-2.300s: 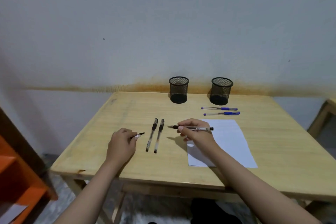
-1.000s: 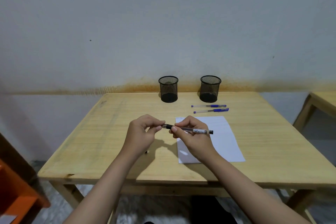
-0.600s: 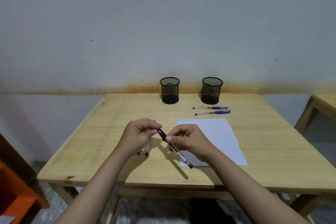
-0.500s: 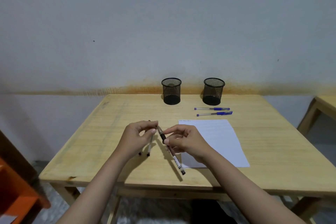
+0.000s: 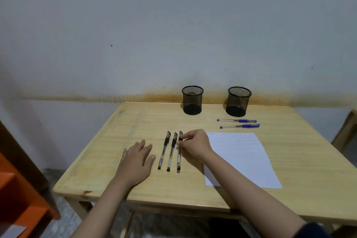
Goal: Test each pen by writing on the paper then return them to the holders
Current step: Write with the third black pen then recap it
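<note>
Right hand (image 5: 195, 146) pinching rightmost black pen (image 5: 179, 155)

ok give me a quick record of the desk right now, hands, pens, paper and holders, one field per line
left hand: flat on the table, fingers straight, holding nothing
right hand: pinching the rightmost black pen
black pens: three side by side, two lying free
blue pens: two, capped, lying in front of the right holder
paper: flat, right of the black pens
left holder: upright; no pens stick out of either holder
</note>
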The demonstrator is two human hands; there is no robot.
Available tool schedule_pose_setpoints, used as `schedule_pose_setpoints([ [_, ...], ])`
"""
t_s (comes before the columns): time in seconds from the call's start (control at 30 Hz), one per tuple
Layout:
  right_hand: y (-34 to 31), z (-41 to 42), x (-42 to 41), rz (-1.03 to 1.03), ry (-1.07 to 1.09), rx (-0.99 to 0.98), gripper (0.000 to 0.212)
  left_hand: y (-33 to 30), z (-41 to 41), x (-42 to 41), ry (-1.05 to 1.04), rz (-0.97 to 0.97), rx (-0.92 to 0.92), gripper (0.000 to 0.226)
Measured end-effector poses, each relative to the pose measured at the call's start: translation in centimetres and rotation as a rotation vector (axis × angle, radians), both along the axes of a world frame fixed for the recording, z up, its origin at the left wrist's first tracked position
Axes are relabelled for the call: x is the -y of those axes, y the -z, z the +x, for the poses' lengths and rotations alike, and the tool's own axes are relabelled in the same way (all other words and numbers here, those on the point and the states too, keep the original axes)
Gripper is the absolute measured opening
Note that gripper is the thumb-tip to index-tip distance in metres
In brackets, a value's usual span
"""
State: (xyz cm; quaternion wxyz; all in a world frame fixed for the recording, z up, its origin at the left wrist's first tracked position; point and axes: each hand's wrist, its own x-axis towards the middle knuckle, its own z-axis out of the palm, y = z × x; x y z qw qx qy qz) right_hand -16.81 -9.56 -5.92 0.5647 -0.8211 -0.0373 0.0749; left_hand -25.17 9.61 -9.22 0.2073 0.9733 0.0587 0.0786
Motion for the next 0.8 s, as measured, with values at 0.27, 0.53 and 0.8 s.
schedule_pose_setpoints([
  [0.27, 0.6, 0.1, -0.8, -0.096, 0.032, 0.014, 0.014, 0.1, 0.0, 0.0, -0.003, 0.013, 0.027, 0.05],
  [0.53, 0.8, 0.2, -0.6, -0.145, -0.005, 0.056, 0.017, 0.2, 0.0, -0.1, -0.011, 0.015, 0.025, 0.05],
  [0.8, -1.1, 2.4, 4.0, -0.122, 0.08, 0.143, 0.011, 0.2, -0.1, -0.1, -0.002, 0.008, 0.022, 0.051],
])
